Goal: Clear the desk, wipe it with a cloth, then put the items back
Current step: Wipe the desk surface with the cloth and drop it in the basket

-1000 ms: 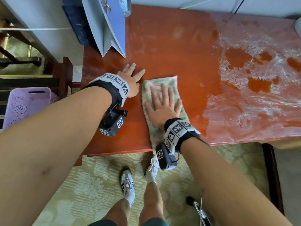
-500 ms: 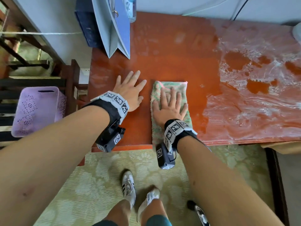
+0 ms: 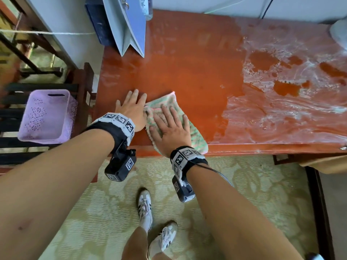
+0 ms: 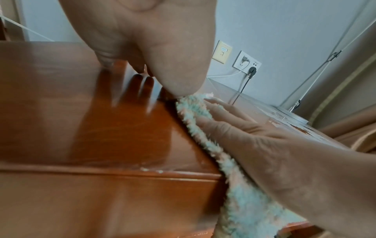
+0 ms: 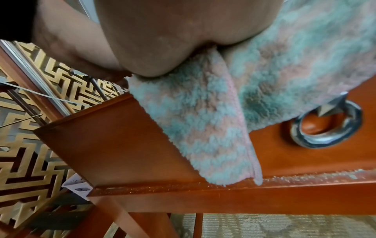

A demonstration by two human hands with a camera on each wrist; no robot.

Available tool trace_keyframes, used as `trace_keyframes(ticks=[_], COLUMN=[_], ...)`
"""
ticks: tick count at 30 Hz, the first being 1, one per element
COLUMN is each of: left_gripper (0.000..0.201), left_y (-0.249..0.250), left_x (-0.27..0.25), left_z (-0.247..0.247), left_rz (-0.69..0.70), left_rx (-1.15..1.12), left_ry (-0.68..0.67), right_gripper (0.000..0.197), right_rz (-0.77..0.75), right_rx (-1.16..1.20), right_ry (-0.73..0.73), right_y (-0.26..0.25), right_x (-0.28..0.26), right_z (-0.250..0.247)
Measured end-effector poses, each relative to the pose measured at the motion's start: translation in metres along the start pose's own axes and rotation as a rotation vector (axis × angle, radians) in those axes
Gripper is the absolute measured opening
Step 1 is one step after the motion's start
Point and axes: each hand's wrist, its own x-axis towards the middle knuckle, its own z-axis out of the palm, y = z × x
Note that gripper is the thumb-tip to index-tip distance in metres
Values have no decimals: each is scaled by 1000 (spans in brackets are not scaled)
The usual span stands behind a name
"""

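Observation:
A fluffy green-and-pink cloth (image 3: pixel 170 102) lies near the front left of the red wooden desk (image 3: pixel 191 68). My right hand (image 3: pixel 170 126) presses flat on it with straight, spread fingers. The cloth's near end hangs over the desk's front edge (image 5: pixel 203 128). My left hand (image 3: pixel 132 107) rests flat on the bare wood just left of the cloth, its thumb side touching the cloth's edge (image 4: pixel 191 116). The right half of the desk shows white smeared residue (image 3: pixel 293 102).
A blue paper bag (image 3: pixel 129 25) and a bottle (image 3: pixel 146 8) stand at the back left corner. A purple basket (image 3: pixel 47 117) sits on a chair left of the desk. A metal ring drawer pull (image 5: pixel 325 128) hangs below the cloth. Cables and wall sockets (image 4: pixel 246 62) lie behind.
The right hand has slid the cloth leftward and turned it, so it now meets the left hand. The left hand has stayed flat on the desk.

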Motion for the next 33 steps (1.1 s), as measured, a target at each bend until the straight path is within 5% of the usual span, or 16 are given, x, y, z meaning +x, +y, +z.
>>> trace_keyframes(ticks=[8, 13, 24, 33], left_gripper=[56, 55, 65, 68], left_y=[-23, -3, 125, 124], left_x=[-7, -12, 15, 59], left_z=[-2, 9, 22, -1], left_rz=[-104, -124, 330, 296], left_rx=[-16, 2, 85, 81], left_ry=[69, 109, 40, -15], right_gripper=[55, 54, 58, 61], right_rz=[-16, -42, 463, 710], right_rx=[28, 10, 20, 60], right_ry=[33, -12, 66, 26], right_y=[-44, -9, 140, 186], right_x=[-5, -10, -29, -25], right_z=[19, 5, -35, -55])
